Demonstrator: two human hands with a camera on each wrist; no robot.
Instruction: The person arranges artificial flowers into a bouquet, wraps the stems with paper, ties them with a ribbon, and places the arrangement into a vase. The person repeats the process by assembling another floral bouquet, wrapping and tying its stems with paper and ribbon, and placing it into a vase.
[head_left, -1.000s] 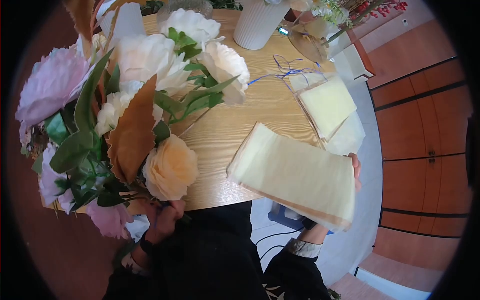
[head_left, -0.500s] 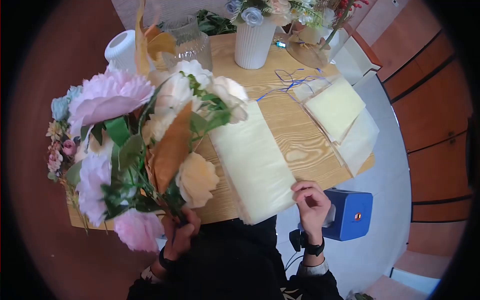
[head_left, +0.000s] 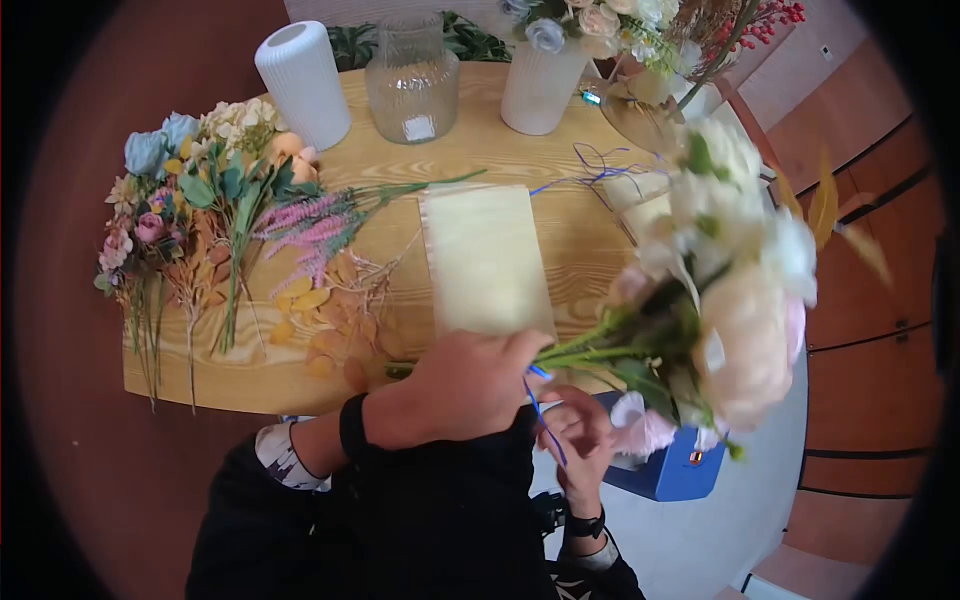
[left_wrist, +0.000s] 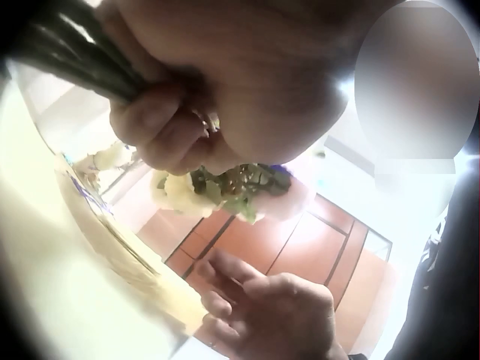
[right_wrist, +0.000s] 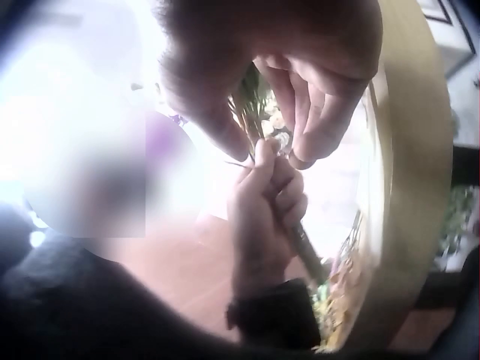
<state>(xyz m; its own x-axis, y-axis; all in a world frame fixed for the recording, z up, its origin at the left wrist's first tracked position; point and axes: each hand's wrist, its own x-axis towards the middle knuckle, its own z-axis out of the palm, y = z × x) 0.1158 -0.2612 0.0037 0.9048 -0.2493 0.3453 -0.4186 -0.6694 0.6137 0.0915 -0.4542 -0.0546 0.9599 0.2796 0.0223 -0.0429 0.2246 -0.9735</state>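
Wooden table (head_left: 582, 235); white flower vase (head_left: 543, 95) near twelve o'clock in head view, stacked sheets (head_left: 485, 255) lying flat around centre. Bouquet (head_left: 705, 310) at three o'clock, gripped by stems (head_left: 580, 352) in left hand (head_left: 455, 385), presumably keeping them bunched, blooms (head_left: 750, 325) uncrushed. Right hand (head_left: 578, 437) at five o'clock, loosely bent, holding nothing visible, beside blue tie (head_left: 540, 371).

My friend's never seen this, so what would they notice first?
Probably the big bunch of pale flowers on the head view's right, its stems gripped by the left hand. Then maybe the thin blue strip dangling by the right hand. Then the white vase at the table's back, left of the glass vase.
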